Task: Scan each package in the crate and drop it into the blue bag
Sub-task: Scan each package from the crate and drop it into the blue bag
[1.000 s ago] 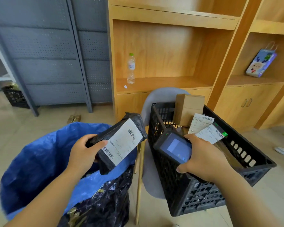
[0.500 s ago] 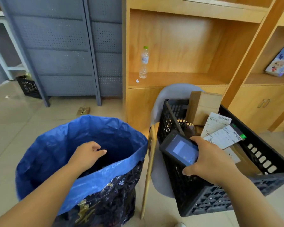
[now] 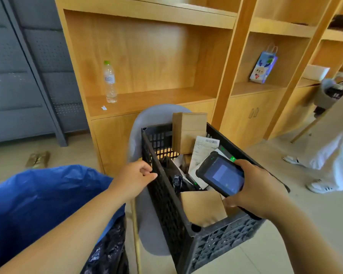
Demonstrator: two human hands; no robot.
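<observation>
Packages (image 3: 188,133) lie in crate (image 3: 222,242); blue bag (image 3: 38,198) at crate's 8 o'clock, short drop; left grip (image 3: 136,176) released, empty, at 9 o'clock rim, likely reaching for next; right grip (image 3: 253,192) clasps scanner (image 3: 222,175) above crate, poised for label.

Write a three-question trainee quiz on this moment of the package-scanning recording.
1. True or false: the left hand holds nothing.
2. The right hand grips: A) a pen B) a scanner C) a cup.
3. Fill in: the blue bag stands on the person's ____ side of the crate.
Key: 1 true; 2 B; 3 left.
</observation>
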